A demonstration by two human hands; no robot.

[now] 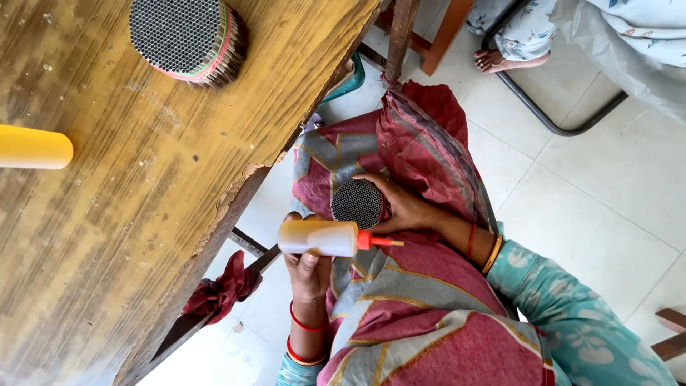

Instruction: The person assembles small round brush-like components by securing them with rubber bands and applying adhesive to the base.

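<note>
my left hand (pixel 309 268), lower centre of the frame, is wrapped around a squeeze bottle (pixel 319 237) held sideways, its red nozzle (pixel 380 241) pointing right toward the work. my right hand (pixel 404 207), at the centre, is cupped around a round bundle (pixel 356 203) of thin tubes, steadying it on my lap with the honeycomb face turned up, which looks like a way to keep that face level beside the nozzle. the nozzle tip sits just beside the bundle's lower edge, not clearly touching.

count: two round bundles, one in my lap, one (pixel 187 37) on the wooden table (pixel 143 214) at upper left, banded and resting near the table's far side. one bottle. one yellow cylinder (pixel 34 147) at the left edge. one dark red cloth (pixel 223 287) hangs under the table. another person's foot (pixel 500 61) shows at the top right.
</note>
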